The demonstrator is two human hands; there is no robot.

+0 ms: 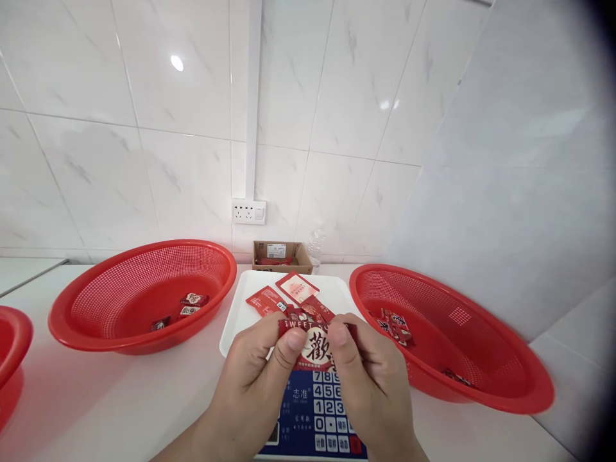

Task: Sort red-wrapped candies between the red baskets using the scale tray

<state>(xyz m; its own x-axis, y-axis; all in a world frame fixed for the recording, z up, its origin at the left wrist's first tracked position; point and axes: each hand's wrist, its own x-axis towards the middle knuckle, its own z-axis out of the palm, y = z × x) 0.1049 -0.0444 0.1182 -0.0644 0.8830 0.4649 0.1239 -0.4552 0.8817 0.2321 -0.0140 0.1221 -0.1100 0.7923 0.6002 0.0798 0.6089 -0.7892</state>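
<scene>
Both my hands are closed on one small red packet [316, 345] with a cream circle and large dark characters. My left hand [257, 375] pinches its left end, thumb on the front. My right hand [373, 378] grips the right end the same way. Fingers behind the packet are hidden. The packet is held up over a weighing scale, between its white tray [235, 314] and blue keypad [298, 410]. Several red packets lie on the tray behind it, among them a red card [297, 288] with a pale centre. My hands partly cover these packets and the keypad.
A red perforated basket [144, 256] stands left of the scale and another red basket [500, 321] stands right, each with a few packets inside. A third red basket [17, 340] is cut off at far left. Behind the tray are a cardboard box [303, 258] and a clear bottle [316, 246].
</scene>
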